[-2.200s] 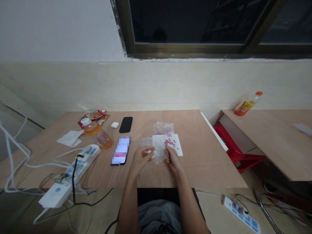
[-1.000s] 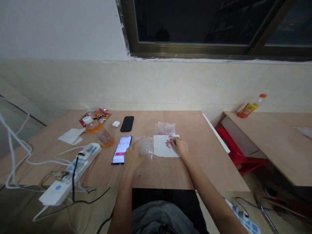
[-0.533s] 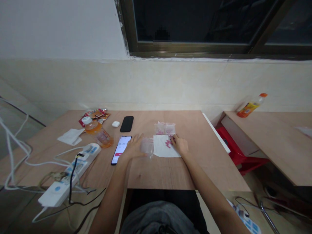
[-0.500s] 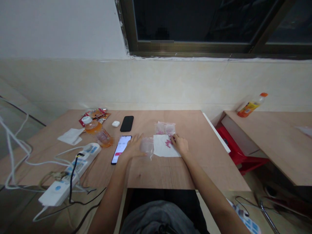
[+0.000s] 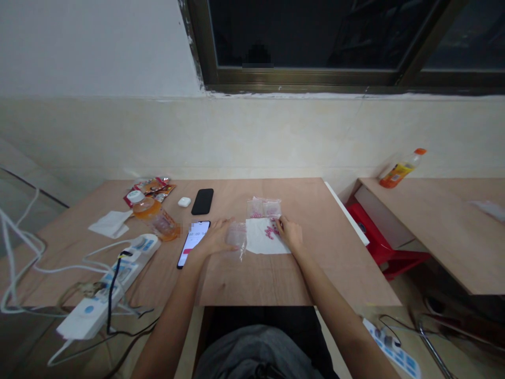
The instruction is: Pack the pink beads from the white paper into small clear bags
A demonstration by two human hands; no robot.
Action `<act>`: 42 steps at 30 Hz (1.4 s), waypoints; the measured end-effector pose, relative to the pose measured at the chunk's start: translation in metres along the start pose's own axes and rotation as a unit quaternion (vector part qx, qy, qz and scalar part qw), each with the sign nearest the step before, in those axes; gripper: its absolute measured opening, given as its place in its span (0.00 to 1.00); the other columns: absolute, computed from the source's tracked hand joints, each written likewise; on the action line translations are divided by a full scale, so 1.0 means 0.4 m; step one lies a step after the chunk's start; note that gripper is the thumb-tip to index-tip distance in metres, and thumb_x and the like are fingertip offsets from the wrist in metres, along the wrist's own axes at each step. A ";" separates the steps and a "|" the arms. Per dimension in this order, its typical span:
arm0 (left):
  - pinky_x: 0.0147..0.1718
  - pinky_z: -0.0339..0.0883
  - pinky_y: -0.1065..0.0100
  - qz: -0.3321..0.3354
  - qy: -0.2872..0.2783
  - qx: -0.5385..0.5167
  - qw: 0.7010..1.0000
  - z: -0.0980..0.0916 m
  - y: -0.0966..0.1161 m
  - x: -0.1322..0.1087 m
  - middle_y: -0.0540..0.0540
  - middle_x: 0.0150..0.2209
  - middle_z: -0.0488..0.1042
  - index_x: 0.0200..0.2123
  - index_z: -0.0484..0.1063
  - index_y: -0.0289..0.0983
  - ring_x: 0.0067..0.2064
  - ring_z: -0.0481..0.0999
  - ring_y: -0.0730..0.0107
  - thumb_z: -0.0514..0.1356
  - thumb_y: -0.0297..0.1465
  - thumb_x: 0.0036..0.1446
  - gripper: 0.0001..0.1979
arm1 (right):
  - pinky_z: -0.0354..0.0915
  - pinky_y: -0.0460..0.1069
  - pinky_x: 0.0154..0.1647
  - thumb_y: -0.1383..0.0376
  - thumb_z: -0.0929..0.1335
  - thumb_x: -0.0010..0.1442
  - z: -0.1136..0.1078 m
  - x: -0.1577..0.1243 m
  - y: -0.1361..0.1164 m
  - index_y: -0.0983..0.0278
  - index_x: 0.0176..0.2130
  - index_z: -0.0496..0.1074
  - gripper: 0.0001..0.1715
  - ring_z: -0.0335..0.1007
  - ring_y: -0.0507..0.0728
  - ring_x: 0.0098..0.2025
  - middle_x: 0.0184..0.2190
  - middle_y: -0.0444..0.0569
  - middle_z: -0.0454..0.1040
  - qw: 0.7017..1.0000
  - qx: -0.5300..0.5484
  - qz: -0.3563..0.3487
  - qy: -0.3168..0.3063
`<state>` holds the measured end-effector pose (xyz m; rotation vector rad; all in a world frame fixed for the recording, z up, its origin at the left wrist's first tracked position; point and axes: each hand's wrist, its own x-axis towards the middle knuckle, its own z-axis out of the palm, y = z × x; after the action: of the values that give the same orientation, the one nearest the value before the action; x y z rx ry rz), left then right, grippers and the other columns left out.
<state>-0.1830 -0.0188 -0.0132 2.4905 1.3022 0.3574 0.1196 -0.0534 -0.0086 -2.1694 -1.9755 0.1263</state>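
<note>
My left hand point(image 5: 213, 240) rests on the wooden table point(image 5: 256, 279), fingers around a small clear plastic bag point(image 5: 235, 235). My right hand point(image 5: 290, 233) lies on a white sheet of paper point(image 5: 262, 242), its fingertips pinched at a small pile of pink beads point(image 5: 270, 231). Behind the paper lie two clear bags with pink beads point(image 5: 263, 207). A lit phone point(image 5: 193, 236) lies just left of my left hand.
A black phone point(image 5: 202, 201), a white earbud case point(image 5: 184, 201), an orange drink bottle on its side point(image 5: 152, 215), snack wrappers point(image 5: 152, 187) and a tissue point(image 5: 108, 223) sit at the left. A white power strip point(image 5: 114, 273) with cables hangs at the near left edge. A second table point(image 5: 442, 231) holds an orange bottle point(image 5: 400, 169).
Both hands moved from in front of me out onto the table. The left went down beside the lit phone with the clear bag; the right reached the beads on the paper.
</note>
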 end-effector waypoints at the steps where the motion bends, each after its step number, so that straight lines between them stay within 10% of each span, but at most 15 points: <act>1: 0.58 0.57 0.54 0.005 0.001 -0.003 1.000 0.000 0.001 0.002 0.37 0.59 0.62 0.64 0.52 0.40 0.60 0.61 0.50 0.67 0.49 0.42 0.49 | 0.57 0.46 0.30 0.54 0.54 0.69 0.000 0.000 0.000 0.61 0.44 0.71 0.23 0.74 0.55 0.36 0.41 0.52 0.77 1.000 0.001 0.001 0.002; 23: 0.62 0.46 0.52 0.068 -0.072 0.042 0.994 -0.055 0.175 -0.043 0.42 0.64 0.58 0.65 0.50 0.44 0.64 0.54 0.51 0.67 0.45 0.44 0.47 | 0.57 0.46 0.32 0.51 0.52 0.69 0.010 0.004 0.007 0.61 0.44 0.72 0.28 0.75 0.56 0.38 0.38 0.52 0.79 0.999 0.037 0.010 0.005; 37: 0.63 0.42 0.49 0.009 -0.021 0.113 0.993 -0.003 0.133 -0.025 0.41 0.67 0.52 0.63 0.56 0.45 0.67 0.49 0.49 0.59 0.44 0.54 0.34 | 0.58 0.46 0.33 0.51 0.52 0.69 0.009 0.005 0.009 0.62 0.43 0.72 0.28 0.75 0.56 0.39 0.38 0.53 0.78 0.999 0.035 0.007 0.004; 42: 0.62 0.43 0.48 -0.003 -0.025 0.107 0.994 -0.028 0.110 -0.034 0.37 0.67 0.49 0.65 0.51 0.42 0.67 0.47 0.45 0.62 0.51 0.48 0.45 | 0.58 0.46 0.33 0.51 0.51 0.69 0.008 0.005 0.009 0.61 0.44 0.72 0.29 0.75 0.56 0.39 0.38 0.53 0.78 0.999 0.031 0.015 -0.002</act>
<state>-0.1614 -0.0522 0.0129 2.6492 1.3936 0.1595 0.1226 -0.0513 -0.0121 -2.1620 -1.9150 0.1957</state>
